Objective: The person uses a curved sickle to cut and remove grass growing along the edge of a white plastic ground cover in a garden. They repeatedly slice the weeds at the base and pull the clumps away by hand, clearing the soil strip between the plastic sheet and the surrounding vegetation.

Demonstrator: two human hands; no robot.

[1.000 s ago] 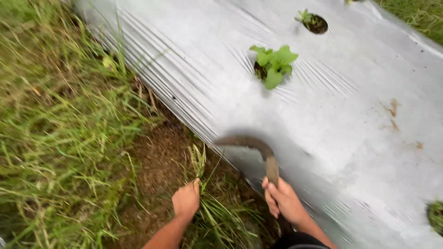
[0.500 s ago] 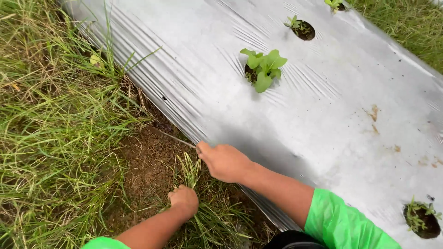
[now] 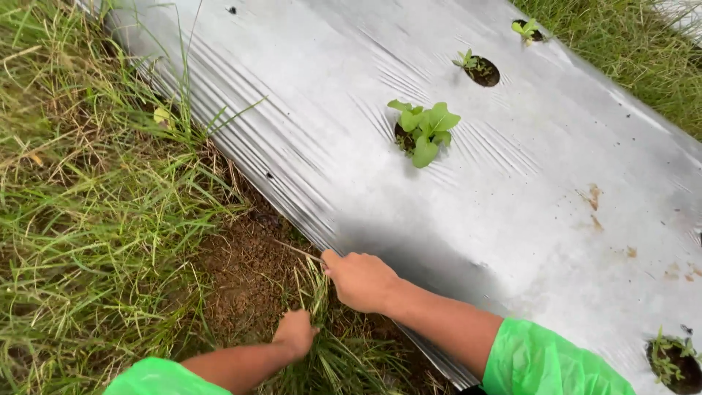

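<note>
While crossed low over bare soil, both hands' fingers [image 3: 333,262] fisted on a grass tuft [image 3: 316,289].

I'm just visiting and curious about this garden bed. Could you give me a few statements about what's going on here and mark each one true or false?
1. The left hand grips a tuft of grass beside a patch of bare soil. True.
2. The right hand rests on the leafy seedling. False: it is closed at the edge of the silver plastic mulch sheet, far from that seedling.
3. Seedlings grow through round holes in the sheet. True.
4. Both sleeves are dark blue. False: the sleeve on each arm is bright green.
5. Grass grows on top of the sheet. False: it grows alongside it.
</note>
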